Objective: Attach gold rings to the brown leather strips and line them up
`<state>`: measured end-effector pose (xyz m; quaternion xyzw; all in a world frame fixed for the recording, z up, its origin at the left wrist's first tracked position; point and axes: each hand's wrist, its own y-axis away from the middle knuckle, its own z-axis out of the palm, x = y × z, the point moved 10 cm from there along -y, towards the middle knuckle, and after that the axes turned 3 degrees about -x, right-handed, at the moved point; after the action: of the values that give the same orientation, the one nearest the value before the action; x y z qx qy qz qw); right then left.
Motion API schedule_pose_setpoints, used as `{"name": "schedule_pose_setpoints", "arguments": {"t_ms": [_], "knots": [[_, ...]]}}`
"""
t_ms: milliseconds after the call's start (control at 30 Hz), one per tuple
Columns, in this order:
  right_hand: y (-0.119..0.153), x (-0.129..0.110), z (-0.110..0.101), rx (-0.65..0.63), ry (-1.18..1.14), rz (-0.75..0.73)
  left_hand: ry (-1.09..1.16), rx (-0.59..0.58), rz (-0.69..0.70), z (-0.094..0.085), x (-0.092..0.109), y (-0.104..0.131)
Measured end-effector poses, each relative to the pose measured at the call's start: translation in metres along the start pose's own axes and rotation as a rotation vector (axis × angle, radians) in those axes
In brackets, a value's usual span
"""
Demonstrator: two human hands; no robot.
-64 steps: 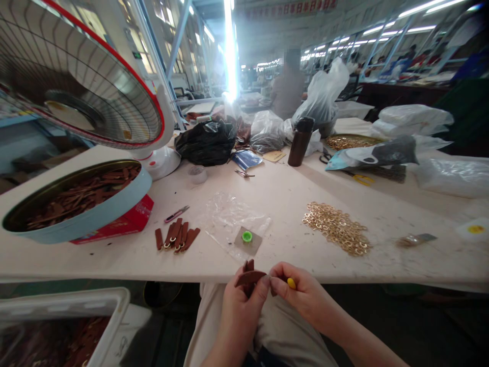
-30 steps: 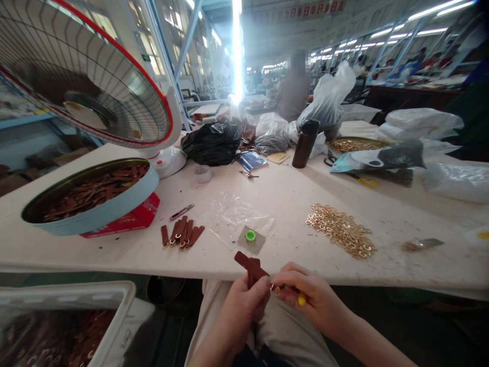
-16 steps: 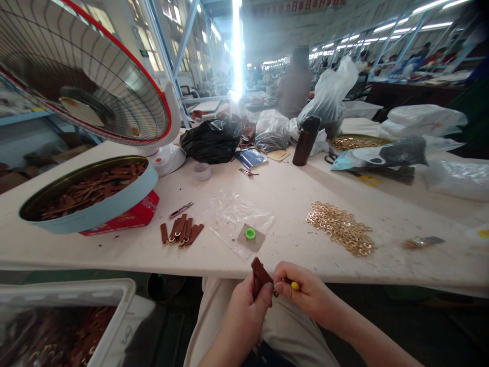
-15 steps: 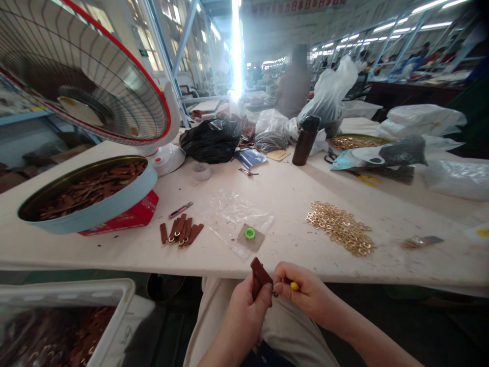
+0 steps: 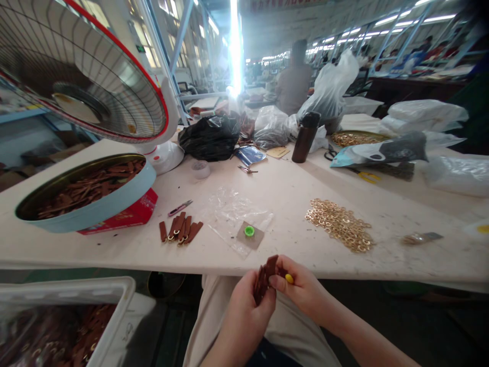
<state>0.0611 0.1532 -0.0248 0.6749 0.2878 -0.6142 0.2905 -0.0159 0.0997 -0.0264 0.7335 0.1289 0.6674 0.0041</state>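
My left hand [image 5: 246, 300] is closed round a small bunch of brown leather tabs [image 5: 260, 285], held over my lap at the table's front edge. Beside it, my right hand [image 5: 303, 288] pinches one brown leather tab [image 5: 271, 263] between thumb and fingers. A rounded yellow end [image 5: 289, 279] of a small object sticks out of the right fist; the rest of it is hidden. On the table lies a small pile of tabs with metal rings [image 5: 181, 228]. Farther right, gold-coloured rings [image 5: 340, 224] are heaped loose.
A round tin [image 5: 95, 206] of brown tabs rests tilted on a red box, near a fan [image 5: 164, 122]. Thread snips [image 5: 180, 208], a green cap [image 5: 249, 231] on a grey square and a dark bottle [image 5: 306, 137] are on the table. Lower left stands a white crate [image 5: 126, 300].
The right thumb and fingers have moved from the lower end of the held tab up to a tab's upper part. Several tabs now show fanned in the left hand. The view shifted slightly.
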Motion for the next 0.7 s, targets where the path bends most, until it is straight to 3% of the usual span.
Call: {"name": "schedule_pose_setpoints", "arguments": {"t_ms": [100,233,567,700], "knots": [[0.001,-0.002,-0.002,0.058,-0.100,0.018,0.054,0.036,0.014,-0.003,0.000,0.001],[0.000,-0.006,0.006,0.043,-0.222,0.060,0.066,0.069,0.021,-0.007,0.006,0.003],[-0.002,-0.014,0.004,0.163,-0.013,-0.013,0.120,0.111,0.023,-0.012,-0.001,0.000],[-0.003,-0.011,0.003,0.195,-0.051,0.055,0.146,0.152,0.011,-0.020,-0.002,-0.002]]}}
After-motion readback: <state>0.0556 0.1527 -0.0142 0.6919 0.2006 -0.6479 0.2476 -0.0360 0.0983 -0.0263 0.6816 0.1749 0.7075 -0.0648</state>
